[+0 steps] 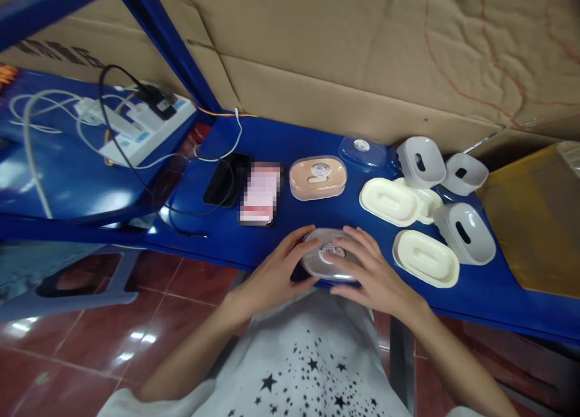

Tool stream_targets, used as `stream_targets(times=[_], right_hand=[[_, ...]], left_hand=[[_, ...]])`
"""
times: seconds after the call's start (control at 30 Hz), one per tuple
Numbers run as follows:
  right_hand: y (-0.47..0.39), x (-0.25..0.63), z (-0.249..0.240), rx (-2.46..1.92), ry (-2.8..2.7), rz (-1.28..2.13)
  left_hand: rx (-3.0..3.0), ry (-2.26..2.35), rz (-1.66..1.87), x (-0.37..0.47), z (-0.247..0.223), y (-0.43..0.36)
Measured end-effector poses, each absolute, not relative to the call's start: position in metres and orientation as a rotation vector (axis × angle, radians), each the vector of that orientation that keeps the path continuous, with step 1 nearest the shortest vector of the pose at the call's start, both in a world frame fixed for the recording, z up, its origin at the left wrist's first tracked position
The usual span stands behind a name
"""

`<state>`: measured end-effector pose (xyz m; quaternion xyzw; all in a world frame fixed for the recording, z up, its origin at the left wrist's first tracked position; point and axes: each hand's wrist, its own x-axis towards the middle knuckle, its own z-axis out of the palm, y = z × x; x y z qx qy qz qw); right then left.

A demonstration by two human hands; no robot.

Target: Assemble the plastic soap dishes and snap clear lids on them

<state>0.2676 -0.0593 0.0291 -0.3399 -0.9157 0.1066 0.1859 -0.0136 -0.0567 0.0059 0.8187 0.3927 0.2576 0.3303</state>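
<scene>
At the front edge of the blue table, an oval plastic box [333, 269] with a clear lid and a round white label sits between my two hands. My left hand [276, 269] curves round its left end, thumb low and fingers on the rim. From the right, my right hand [367, 266] spans the lid, with fingertips pressed on its top. What is inside the box is hard to make out. A peach oval box [312, 184] with a labelled clear lid stands just beyond. Behind it, a separate clear lid [362, 153] lies flat.
To the right are cream oval trays [426, 263], several grey slotted plastic shells [466, 232] and a brown carton [534, 223]. A lit phone [261, 193] and a black device [226, 180] lie left. Cables run from a white power strip [149, 130]. Cardboard [317, 78] walls the back.
</scene>
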Motion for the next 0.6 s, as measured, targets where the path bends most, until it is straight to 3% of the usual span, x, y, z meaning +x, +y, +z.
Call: stream_targets(times=[0.37, 0.6], right_hand=[[-0.122, 0.353, 0.021, -1.593, -2.092, -0.199], [-0.137, 0.318, 0.010, -1.514, -2.226, 0.041]], left_hand=[[2.668, 1.582, 0.929, 0.007, 0.015, -0.027], [2.728, 1.118, 0.848, 0.029, 0.016, -0.055]])
